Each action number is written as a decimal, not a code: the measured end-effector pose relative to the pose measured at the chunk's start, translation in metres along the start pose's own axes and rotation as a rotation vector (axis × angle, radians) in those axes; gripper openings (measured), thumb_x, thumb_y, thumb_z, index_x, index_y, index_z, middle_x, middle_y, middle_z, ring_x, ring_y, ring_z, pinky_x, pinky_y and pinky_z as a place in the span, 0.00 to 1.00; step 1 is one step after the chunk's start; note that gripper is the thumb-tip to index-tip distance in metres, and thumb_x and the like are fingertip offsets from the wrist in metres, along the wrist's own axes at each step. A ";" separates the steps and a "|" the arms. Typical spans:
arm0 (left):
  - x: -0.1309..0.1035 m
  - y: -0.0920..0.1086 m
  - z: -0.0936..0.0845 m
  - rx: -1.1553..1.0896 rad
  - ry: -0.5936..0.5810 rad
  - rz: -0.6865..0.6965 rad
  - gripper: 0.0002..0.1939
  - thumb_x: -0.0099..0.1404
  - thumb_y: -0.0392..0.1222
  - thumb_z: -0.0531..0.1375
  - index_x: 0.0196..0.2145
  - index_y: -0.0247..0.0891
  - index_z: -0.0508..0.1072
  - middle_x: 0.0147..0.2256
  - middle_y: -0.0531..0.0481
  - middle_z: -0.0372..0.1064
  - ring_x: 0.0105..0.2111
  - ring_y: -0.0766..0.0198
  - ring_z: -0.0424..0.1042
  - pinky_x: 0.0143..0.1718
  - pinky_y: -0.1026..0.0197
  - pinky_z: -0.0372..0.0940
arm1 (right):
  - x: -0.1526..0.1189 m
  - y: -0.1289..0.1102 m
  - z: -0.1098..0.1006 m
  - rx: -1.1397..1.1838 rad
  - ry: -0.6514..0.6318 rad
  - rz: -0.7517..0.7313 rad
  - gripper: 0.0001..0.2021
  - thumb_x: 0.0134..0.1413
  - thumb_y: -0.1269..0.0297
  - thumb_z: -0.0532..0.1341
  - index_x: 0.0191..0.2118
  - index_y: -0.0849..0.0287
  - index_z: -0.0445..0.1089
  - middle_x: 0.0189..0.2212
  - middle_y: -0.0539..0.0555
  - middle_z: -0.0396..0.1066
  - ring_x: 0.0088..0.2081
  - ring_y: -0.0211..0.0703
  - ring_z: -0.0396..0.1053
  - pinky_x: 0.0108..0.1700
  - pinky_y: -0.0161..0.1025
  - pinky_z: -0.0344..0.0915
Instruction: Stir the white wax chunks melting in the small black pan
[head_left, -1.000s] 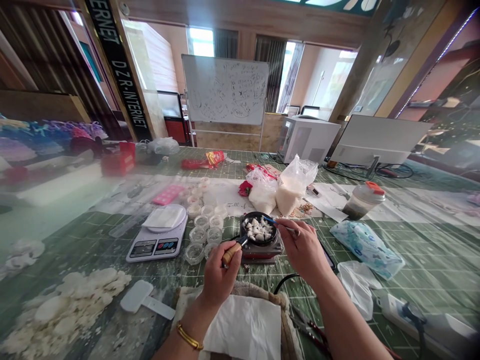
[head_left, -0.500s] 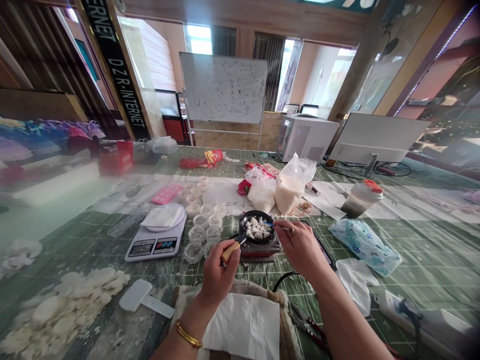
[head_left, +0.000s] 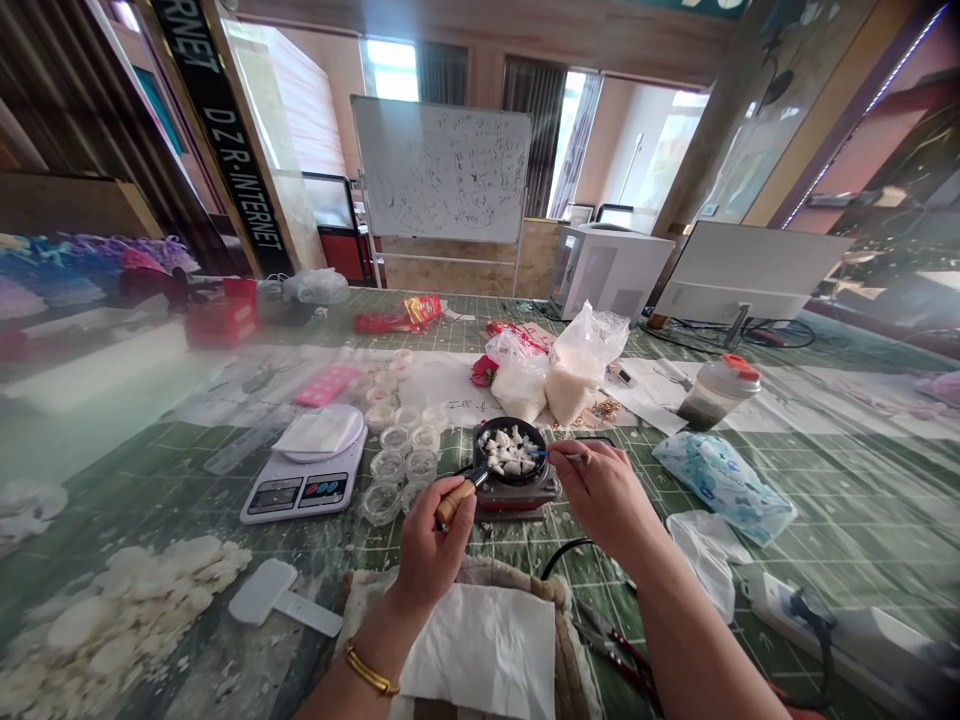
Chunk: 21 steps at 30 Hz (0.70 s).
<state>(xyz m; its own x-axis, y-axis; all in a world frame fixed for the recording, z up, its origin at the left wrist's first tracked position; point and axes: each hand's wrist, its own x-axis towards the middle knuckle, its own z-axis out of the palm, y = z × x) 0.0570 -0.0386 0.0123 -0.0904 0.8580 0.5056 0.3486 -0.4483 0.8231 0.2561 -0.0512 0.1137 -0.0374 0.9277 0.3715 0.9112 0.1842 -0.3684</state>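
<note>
My left hand (head_left: 435,540) is closed round the wooden handle of a small black frying pan (head_left: 541,440). The pan rests on a small hot plate (head_left: 517,497) with a reddish base. White chunks (head_left: 510,452) lie in the pan. In my right hand (head_left: 600,490) is a thin stirring stick (head_left: 559,455) with a blue part, pinched between the fingers; its tip reaches in among the chunks at the pan's right side. What kind of tool the stick is, I cannot make out. Just left of the pan stand several clear small cups (head_left: 388,465).
A kitchen scale (head_left: 307,470), a white scraper (head_left: 274,590) and a heap of white flakes (head_left: 135,600) lie to the left. Behind the pan stand bags of white granules (head_left: 574,375). Tissue pack (head_left: 724,485), shaker bottle (head_left: 718,390) and power strip (head_left: 825,620) are at right; pliers (head_left: 615,640) lie nearer.
The whole view has shifted slightly, so everything sits a little further left and higher. Both hands keep their grips, and the white chunks in the pan look slightly rearranged.
</note>
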 end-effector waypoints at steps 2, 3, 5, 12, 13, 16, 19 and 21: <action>0.000 0.000 0.000 -0.005 -0.006 -0.007 0.11 0.62 0.45 0.57 0.41 0.37 0.70 0.36 0.45 0.71 0.34 0.63 0.72 0.38 0.62 0.68 | 0.000 0.001 -0.001 0.000 -0.005 -0.002 0.14 0.61 0.60 0.48 0.39 0.55 0.70 0.34 0.53 0.75 0.42 0.46 0.68 0.46 0.44 0.56; 0.000 0.000 -0.001 -0.003 -0.013 -0.006 0.12 0.62 0.45 0.57 0.41 0.37 0.70 0.36 0.45 0.71 0.34 0.63 0.72 0.38 0.62 0.68 | 0.000 0.001 -0.002 0.005 0.012 -0.008 0.14 0.62 0.60 0.48 0.40 0.56 0.70 0.35 0.53 0.75 0.42 0.46 0.68 0.46 0.43 0.56; 0.000 0.000 -0.001 0.006 -0.026 0.001 0.12 0.62 0.45 0.57 0.41 0.37 0.70 0.35 0.46 0.71 0.33 0.63 0.71 0.37 0.62 0.68 | 0.000 0.002 -0.002 0.006 0.050 -0.011 0.15 0.62 0.59 0.47 0.41 0.57 0.69 0.34 0.53 0.75 0.40 0.45 0.68 0.46 0.43 0.56; 0.001 0.002 -0.001 0.024 -0.014 0.020 0.10 0.62 0.44 0.57 0.40 0.37 0.70 0.36 0.47 0.72 0.34 0.64 0.72 0.37 0.63 0.68 | 0.001 0.005 -0.002 -0.007 0.025 0.008 0.15 0.61 0.59 0.47 0.39 0.56 0.69 0.32 0.53 0.75 0.39 0.45 0.68 0.45 0.42 0.56; 0.001 0.002 -0.001 0.026 -0.012 0.023 0.10 0.62 0.44 0.57 0.40 0.37 0.70 0.36 0.47 0.72 0.34 0.64 0.72 0.37 0.63 0.68 | 0.001 0.005 -0.002 -0.004 0.039 0.008 0.15 0.62 0.58 0.47 0.40 0.56 0.69 0.32 0.53 0.75 0.39 0.45 0.68 0.45 0.42 0.56; 0.001 0.003 -0.001 0.017 -0.015 0.011 0.11 0.62 0.44 0.57 0.40 0.37 0.70 0.35 0.47 0.72 0.33 0.64 0.72 0.36 0.64 0.68 | 0.001 0.005 -0.002 -0.016 0.007 0.023 0.15 0.61 0.60 0.48 0.40 0.57 0.70 0.32 0.53 0.75 0.39 0.46 0.68 0.45 0.43 0.55; 0.001 0.002 -0.001 0.016 -0.016 0.009 0.11 0.62 0.44 0.57 0.40 0.36 0.70 0.35 0.47 0.72 0.33 0.64 0.72 0.36 0.64 0.68 | 0.001 0.004 -0.001 -0.014 -0.005 0.026 0.15 0.61 0.60 0.48 0.40 0.57 0.70 0.32 0.53 0.75 0.40 0.46 0.68 0.45 0.44 0.56; 0.001 0.002 -0.001 0.023 -0.013 0.020 0.11 0.62 0.43 0.57 0.40 0.36 0.70 0.35 0.47 0.72 0.33 0.64 0.72 0.36 0.64 0.67 | 0.000 0.004 -0.001 0.000 0.040 0.014 0.15 0.62 0.59 0.47 0.41 0.57 0.69 0.33 0.53 0.75 0.40 0.46 0.68 0.46 0.43 0.56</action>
<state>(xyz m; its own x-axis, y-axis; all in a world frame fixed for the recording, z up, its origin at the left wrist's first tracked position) 0.0567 -0.0391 0.0151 -0.0715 0.8521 0.5184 0.3720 -0.4595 0.8065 0.2600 -0.0506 0.1138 -0.0081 0.9162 0.4006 0.9115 0.1715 -0.3739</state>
